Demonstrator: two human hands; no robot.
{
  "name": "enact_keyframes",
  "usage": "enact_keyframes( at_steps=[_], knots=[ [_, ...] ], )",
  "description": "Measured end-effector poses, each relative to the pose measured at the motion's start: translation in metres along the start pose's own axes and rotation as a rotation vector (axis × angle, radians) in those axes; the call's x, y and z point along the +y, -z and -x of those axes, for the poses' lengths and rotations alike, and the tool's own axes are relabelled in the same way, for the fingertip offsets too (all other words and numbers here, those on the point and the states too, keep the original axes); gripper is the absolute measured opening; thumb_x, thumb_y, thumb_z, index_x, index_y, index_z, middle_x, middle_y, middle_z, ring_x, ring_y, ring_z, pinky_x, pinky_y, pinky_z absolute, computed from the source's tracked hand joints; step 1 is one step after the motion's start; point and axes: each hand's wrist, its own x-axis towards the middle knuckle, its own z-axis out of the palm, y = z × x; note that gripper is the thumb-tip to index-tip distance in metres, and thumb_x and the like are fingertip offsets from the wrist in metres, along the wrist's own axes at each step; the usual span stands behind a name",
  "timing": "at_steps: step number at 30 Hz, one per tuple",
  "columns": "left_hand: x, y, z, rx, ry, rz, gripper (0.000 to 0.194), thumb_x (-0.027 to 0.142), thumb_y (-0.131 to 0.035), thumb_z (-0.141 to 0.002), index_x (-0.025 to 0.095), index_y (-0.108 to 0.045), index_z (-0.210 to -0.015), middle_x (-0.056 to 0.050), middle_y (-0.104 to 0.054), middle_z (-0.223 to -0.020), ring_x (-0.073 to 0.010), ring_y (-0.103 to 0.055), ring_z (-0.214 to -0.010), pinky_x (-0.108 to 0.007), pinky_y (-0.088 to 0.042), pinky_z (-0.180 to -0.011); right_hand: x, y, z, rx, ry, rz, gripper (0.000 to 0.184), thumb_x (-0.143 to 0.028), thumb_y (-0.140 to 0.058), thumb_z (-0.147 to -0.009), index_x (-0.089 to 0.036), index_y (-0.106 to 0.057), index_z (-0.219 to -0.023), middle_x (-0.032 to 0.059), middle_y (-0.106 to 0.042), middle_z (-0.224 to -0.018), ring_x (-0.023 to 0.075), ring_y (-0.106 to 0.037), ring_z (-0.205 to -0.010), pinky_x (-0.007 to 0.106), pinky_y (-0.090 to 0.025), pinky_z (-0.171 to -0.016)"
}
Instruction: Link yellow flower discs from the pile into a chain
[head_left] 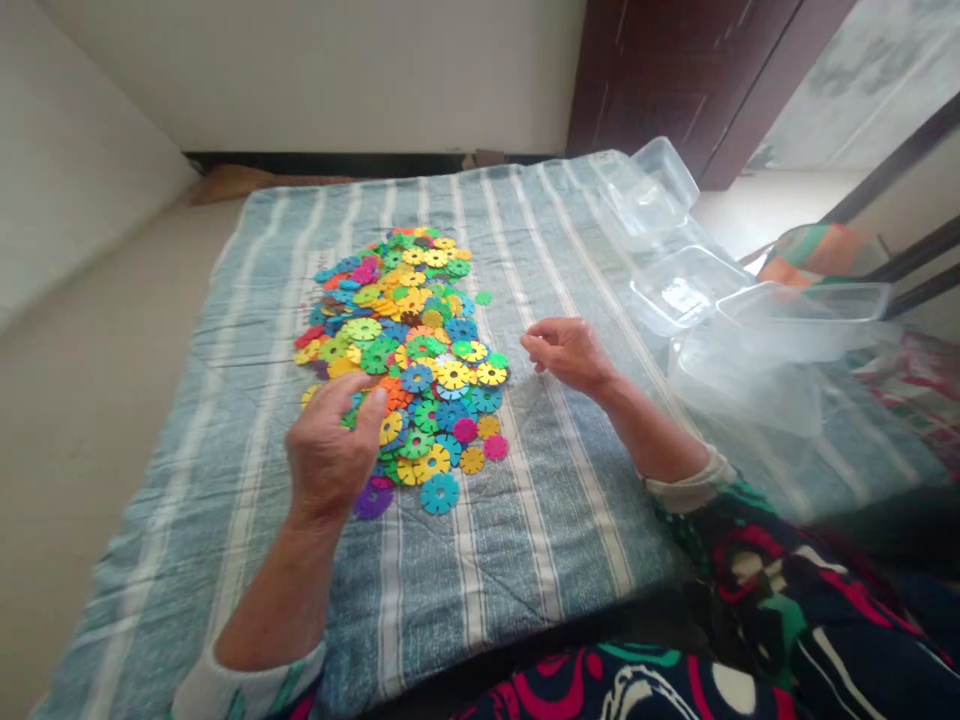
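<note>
A heap of colourful notched plastic discs (416, 377) in yellow, green, blue, orange and pink lies on the striped cloth. My left hand (330, 440) is over the near left side of the heap, thumb apart from the bent fingers, close to an orange disc (391, 393). No disc shows in its grip, though its palm side is partly hidden. To the right of the heap, my right hand (571, 352) hovers over the cloth with its fingers curled together and nothing visible in them. A blue disc (439, 493) and a purple disc (373, 500) lie at the heap's near edge.
Several clear plastic boxes stand on the right side, among them a far box (664, 175) and a nearer box (742, 385). The blue-grey striped cloth (187, 480) covers the surface. A wall (375, 80) and a dark red door (675, 80) are behind it.
</note>
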Motion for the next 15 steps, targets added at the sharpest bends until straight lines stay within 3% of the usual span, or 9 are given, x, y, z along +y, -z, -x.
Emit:
enact_keyframes(
  at_steps=[4, 8, 15],
  knots=[
    [-0.015, -0.005, -0.005, 0.011, -0.07, -0.051, 0.031, 0.038, -0.049, -0.09, 0.015, -0.066, -0.101, -0.009, -0.069, -0.11, -0.0233, -0.062, -0.107, -0.037, -0.046, -0.1, 0.022, -0.016, -0.006, 0.043, -0.051, -0.152, 0.026, -0.04, -0.056, -0.082, -0.016, -0.066, -0.08, -0.001, -0.062, -0.061, 0.0113, -0.058, -0.052, 0.024, -0.044, -0.055],
    [-0.033, -0.015, -0.004, 0.148, -0.103, -0.112, 0.034, 0.04, -0.05, -0.087, 0.014, -0.065, -0.103, -0.015, -0.067, -0.114, -0.0275, -0.059, -0.113, -0.044, -0.043, -0.103, 0.029, -0.019, -0.001, 0.094, -0.051, -0.217, 0.027, -0.042, -0.058, -0.08, -0.017, -0.066, -0.081, -0.002, -0.062, -0.061, 0.0108, -0.056, -0.048, 0.022, -0.043, -0.05],
    [-0.044, -0.02, 0.001, 0.205, -0.112, -0.212, 0.042, 0.047, -0.048, -0.089, 0.014, -0.062, -0.111, -0.017, -0.064, -0.12, -0.0316, -0.053, -0.122, -0.049, -0.04, -0.105, 0.032, -0.029, 0.003, 0.184, 0.031, -0.079, 0.027, -0.042, -0.056, -0.081, -0.018, -0.068, -0.083, -0.0008, -0.062, -0.06, 0.0127, -0.056, -0.049, 0.025, -0.045, -0.054]
  ],
)
